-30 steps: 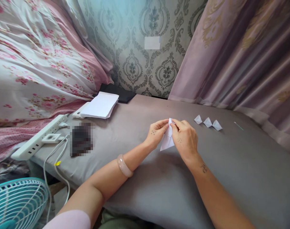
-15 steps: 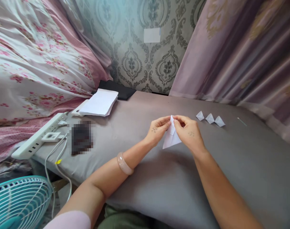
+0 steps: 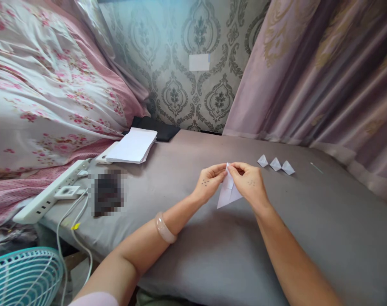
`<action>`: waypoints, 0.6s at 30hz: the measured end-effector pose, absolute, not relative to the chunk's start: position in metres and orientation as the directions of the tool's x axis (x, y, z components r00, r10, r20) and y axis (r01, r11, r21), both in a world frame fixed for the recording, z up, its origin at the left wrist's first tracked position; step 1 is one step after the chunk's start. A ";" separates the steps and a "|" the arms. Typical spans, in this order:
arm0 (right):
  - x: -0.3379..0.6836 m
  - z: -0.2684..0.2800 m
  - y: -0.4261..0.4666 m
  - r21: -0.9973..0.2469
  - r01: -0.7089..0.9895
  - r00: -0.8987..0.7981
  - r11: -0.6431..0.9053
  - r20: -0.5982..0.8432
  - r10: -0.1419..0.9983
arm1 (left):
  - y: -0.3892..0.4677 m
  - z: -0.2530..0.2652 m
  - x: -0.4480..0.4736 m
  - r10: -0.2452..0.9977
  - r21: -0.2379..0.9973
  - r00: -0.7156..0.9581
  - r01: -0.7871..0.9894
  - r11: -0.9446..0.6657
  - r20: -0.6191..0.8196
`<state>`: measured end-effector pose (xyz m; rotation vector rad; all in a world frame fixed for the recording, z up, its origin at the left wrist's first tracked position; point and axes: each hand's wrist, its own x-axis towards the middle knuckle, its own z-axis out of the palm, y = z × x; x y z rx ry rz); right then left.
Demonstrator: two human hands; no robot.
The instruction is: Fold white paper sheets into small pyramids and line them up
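Note:
A folded white sheet of paper, pointed at the top and wide at the bottom, is held up over the grey cloth surface. My left hand pinches its upper left edge between thumb and fingers. On the other side my right hand is closed on the paper near the same tip, with its thumb lying on the front face. The right hand covers part of the paper's right side. To the right of my hands, three small folded paper shapes stand in a row on the cloth.
A stack of white paper lies at the back left by a black folder-like item. A white power strip with cables runs along the left edge, near a blurred dark object. A turquoise fan stands lower left. A thin stick lies right.
The whole view has shifted slightly, so everything sits a little lower in the picture. Both hands keep their pinch near the paper's tip; the folded paper looks much the same.

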<state>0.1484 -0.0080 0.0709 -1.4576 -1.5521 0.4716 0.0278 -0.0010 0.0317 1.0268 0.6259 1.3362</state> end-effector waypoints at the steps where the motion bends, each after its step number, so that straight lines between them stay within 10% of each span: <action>1: 0.149 0.070 -0.007 -0.793 0.566 0.126 0.224 0.352 0.927 | -0.001 0.032 0.028 0.970 0.876 0.171 -0.477 -0.070 0.171; 18: 0.145 0.065 -0.006 -0.815 0.533 0.086 0.227 0.319 0.944 | -0.001 0.042 0.020 0.988 0.858 0.146 -0.513 0.033 0.049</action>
